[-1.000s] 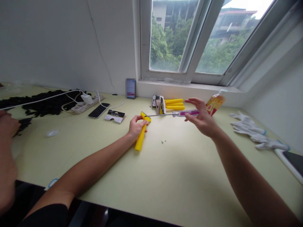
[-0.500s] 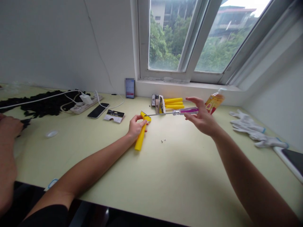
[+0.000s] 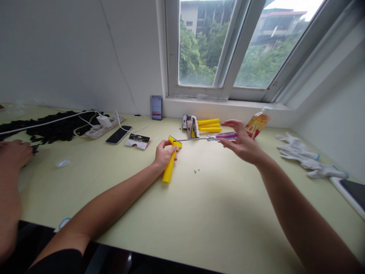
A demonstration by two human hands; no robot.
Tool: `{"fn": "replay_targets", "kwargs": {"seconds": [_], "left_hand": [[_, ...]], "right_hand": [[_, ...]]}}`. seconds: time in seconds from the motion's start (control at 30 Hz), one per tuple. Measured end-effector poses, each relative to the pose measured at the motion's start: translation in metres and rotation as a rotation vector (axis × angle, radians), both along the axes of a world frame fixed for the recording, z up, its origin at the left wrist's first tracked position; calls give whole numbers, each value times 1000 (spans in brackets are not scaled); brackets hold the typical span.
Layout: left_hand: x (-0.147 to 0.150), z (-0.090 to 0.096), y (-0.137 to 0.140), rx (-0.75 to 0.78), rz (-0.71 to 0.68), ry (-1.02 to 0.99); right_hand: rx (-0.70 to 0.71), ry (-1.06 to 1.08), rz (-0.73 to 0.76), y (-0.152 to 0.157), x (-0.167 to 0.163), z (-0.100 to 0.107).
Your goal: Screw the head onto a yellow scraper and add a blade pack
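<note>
With twelve o'clock pointing away from the person, the left hand (image 3: pixel 164 155) comes first, its thumb and fingers closed around the yellow tool (image 3: pixel 169 171) just below its head. The tool lies right at that hand, far nearer to it than to the other. Its long axis runs from about seven o'clock, the handle's end, to one o'clock, the head. It looks smooth and bright, with a rounded handle and a broader, angled head bearing a dark spot.

At about five o'clock from that head, two small metal pieces (image 3: pixel 197 170) rest on the table (image 3: pixel 216 213), apart from either hand.

The screwdriver (image 3: pixel 222 136) lies crosswise, tip at nine o'clock and clear-and-purple handle at three. Its shaft reaches the tool's head; whether the tip sits in anything is too small to tell.

The right hand (image 3: pixel 242 141) grips the handle's end, some fingers spread.
</note>
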State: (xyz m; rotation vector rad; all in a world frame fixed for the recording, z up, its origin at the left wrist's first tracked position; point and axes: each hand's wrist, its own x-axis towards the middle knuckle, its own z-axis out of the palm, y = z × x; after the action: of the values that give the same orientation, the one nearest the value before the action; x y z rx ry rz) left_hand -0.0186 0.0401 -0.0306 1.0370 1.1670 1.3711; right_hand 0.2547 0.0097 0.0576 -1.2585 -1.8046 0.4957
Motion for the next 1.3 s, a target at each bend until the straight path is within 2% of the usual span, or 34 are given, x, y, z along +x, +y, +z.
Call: {"fn": "replay_targets", "kwargs": {"seconds": [0.03,0.13,0.17,0.27,0.3,0.4,0.53,0.63,0.8,0.87,0.97,1.13,1.23,1.3], "left_hand": [[0,0,0,0,2,4],[1,0,-1,3,-5,15],[1,0,-2,3,-8,18],[2,0,-2,5,-8,28],[2,-1,-2,8,-12,30],[1,-1,-3,21,-27,29],[0,-2,-2,24,-21,25],[0,-2,0,20,-44,19],[-1,-5,9,11,8,4],[-3,-5,12,17,50,2],[-4,-2,13,41,57,11],[2,12,-1,106,-63,85],[7,20,-13,291,-139,271],[10,24,-22,472,-162,435]], "right_hand": [[-5,3,34,1,1,0],[2,-31,-140,2,2,-1],[2,-27,-152,2,2,-1],[28,48,16,2,1,-1],[46,50,7,1,0,-1],[87,-2,-154,0,-2,-2],[78,-10,6,-2,-3,1],[96,-13,-36,-4,-2,6],[126,205,-67,1,20,15],[70,186,-82,7,36,14],[-110,54,-27,19,56,5],[-470,-74,94,30,80,-21],[-674,-220,169,33,91,-31],[-724,-300,185,33,91,-31]]}}
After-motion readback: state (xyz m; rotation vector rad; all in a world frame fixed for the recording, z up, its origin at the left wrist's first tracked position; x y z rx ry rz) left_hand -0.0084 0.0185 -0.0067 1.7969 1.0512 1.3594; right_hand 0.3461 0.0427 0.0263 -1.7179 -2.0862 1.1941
